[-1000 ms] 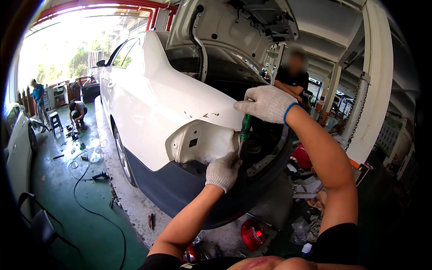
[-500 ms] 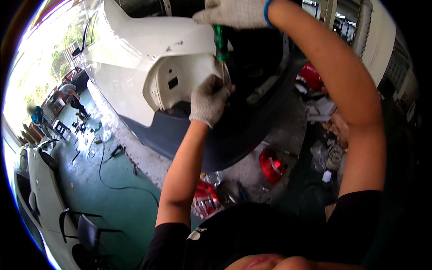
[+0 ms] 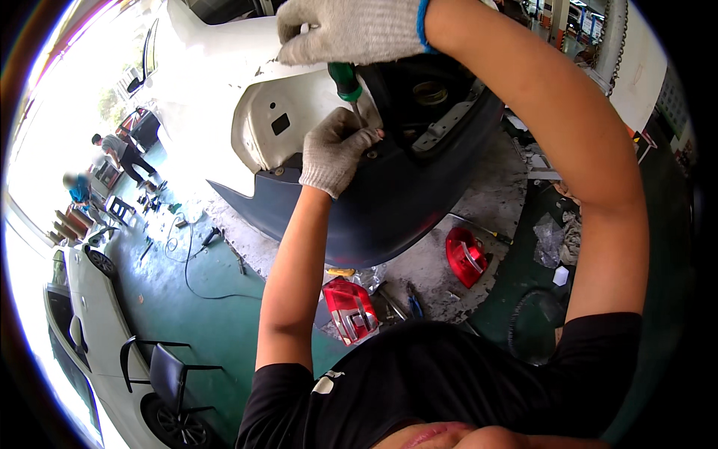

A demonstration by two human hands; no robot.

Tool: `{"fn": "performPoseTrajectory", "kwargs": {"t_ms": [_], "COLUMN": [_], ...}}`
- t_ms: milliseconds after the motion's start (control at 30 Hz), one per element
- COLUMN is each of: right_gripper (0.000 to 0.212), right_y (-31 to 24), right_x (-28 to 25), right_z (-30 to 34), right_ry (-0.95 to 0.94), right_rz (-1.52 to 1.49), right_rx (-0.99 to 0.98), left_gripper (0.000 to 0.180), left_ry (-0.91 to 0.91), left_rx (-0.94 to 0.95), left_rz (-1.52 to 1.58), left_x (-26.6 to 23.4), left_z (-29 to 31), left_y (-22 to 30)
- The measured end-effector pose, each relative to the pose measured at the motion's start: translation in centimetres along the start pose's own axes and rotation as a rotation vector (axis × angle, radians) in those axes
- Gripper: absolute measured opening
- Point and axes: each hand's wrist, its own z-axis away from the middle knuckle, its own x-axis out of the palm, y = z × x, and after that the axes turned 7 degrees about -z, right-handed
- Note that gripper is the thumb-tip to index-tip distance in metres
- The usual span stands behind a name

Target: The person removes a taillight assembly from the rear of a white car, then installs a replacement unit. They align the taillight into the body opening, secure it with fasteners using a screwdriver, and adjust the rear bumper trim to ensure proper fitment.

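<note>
My right hand, in a knitted glove with a blue cuff, is closed over the top of a green-handled screwdriver. The shaft points down at a slant to the upper edge of a dark bumper. My gloved left hand pinches the lower shaft between thumb and fingers, close to that edge. The tip, and any fastener under it, is hidden by the fingers. Behind the hands is the open lamp recess of a white car. Small fasteners show along the bumper's edge.
Two red tail lamps lie below the bumper, among pliers and a long screwdriver. To the left are a black chair, a white car, a cable and two people farther off.
The view has shifted, showing more of the bumper and the lamps. The screwdriver leans more, with my right hand still on its handle. My left hand stays at the bumper's edge.
</note>
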Motion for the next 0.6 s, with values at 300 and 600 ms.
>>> {"fn": "performPoseTrajectory", "kwargs": {"t_ms": [300, 600], "right_gripper": [0.031, 0.021], "right_y": [3.0, 11.3], "right_x": [-1.3, 5.4], "right_z": [5.7, 15.4], "right_ry": [0.310, 0.808], "right_rz": [-0.162, -0.863], "right_rx": [-0.010, 0.104], "left_gripper": [0.036, 0.021], "left_ry": [-0.206, -0.218], "left_rx": [0.067, 0.129], "left_rz": [-0.431, -0.645], "left_x": [0.4, 0.1], "left_z": [0.0, 0.3], "left_y": [0.7, 1.8]}}
